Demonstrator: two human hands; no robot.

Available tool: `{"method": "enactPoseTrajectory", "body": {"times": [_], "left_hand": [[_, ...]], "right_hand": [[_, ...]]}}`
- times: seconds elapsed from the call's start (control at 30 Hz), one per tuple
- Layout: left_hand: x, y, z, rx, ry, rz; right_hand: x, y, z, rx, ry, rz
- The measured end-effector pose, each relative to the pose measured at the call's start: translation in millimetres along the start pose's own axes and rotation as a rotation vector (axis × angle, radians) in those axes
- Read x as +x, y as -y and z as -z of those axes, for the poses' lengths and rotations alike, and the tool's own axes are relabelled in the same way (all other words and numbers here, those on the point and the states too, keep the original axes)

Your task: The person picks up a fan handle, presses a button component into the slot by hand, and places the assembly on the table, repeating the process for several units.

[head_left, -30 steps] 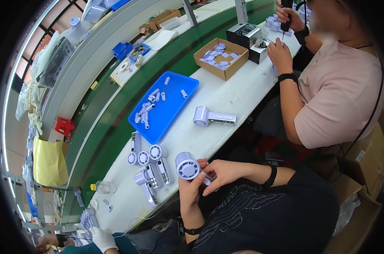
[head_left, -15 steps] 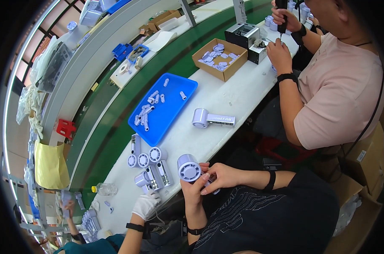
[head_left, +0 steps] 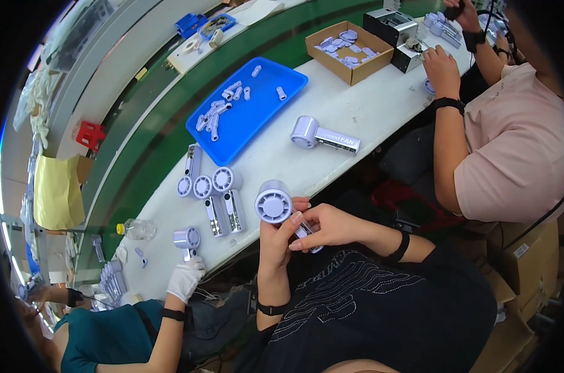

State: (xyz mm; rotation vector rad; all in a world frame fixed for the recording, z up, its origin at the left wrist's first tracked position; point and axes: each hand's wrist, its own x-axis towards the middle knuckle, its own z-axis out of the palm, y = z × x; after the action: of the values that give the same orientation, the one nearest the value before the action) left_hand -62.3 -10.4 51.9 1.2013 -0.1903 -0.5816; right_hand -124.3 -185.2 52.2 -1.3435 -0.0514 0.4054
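Observation:
A pale lilac handheld fan (head_left: 274,205) is held in front of my chest, its round slotted head up and its handle slanting down to the right. Fingers of my left hand (head_left: 274,239) wrap around the fan just below the head. From the right, my right hand (head_left: 333,225) closes on the handle, whose open side shows some inner parts. Similar fans (head_left: 223,179) lie grouped on the white table beyond my hands. Another fan (head_left: 305,132) rests on its own farther right.
A blue tray (head_left: 257,127) carries several small lilac parts. Behind it stand a cardboard box (head_left: 351,76) of lilac pieces and a black-and-silver machine (head_left: 390,31). At left, a co-worker's white-gloved hand (head_left: 186,278) grips a fan near a clear bottle (head_left: 139,229). Another person works at right.
The co-worker's gloved hand has drawn one fan away from the group, toward the left. My view has shifted, while both my hands keep hold of the same fan.

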Motion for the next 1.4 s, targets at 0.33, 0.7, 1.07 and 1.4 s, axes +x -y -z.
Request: {"method": "enactPoseTrajectory", "body": {"times": [0.33,0.7,1.07,1.4], "left_hand": [[-1,-15,2,0.138,0.032,0.067],[-2,-12,-8,0.076,0.043,-0.120],[-9,0,13,-0.084,0.027,-0.003],[-22,-2,-15,-0.069,0.224,-0.247]], "right_hand": [[0,3,-8,0.021,0.035,-0.051],[0,-2,-30,-0.037,-0.150,0.311],[3,-6,-22,-0.399,-0.119,0.123],[-3,19,-24,-0.352,-0.271,0.316]]}}
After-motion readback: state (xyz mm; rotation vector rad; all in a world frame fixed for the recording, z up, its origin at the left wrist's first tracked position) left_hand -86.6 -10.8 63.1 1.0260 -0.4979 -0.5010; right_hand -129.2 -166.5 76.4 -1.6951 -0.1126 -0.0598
